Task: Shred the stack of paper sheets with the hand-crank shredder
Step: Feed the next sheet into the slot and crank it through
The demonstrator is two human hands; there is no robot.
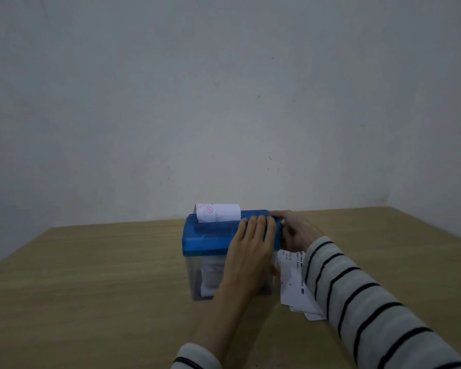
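A small shredder with a blue lid point(210, 241) and a clear bin point(205, 278) stands on the wooden table point(91, 275). A white printed sheet point(218, 213) sticks up out of the slot on the lid's left half. My left hand point(250, 246) lies flat on the right part of the lid, fingers straight. My right hand point(296, 230) grips the crank at the shredder's right end; the crank itself is mostly hidden by the fingers. More printed sheets point(294, 286) lie on the table right of the bin, partly under my right sleeve. Shreds show palely inside the bin.
A plain grey wall rises right behind the table's far edge. The table's right edge runs back at the far right point(437, 235). Bare wood stretches left of and in front of the shredder.
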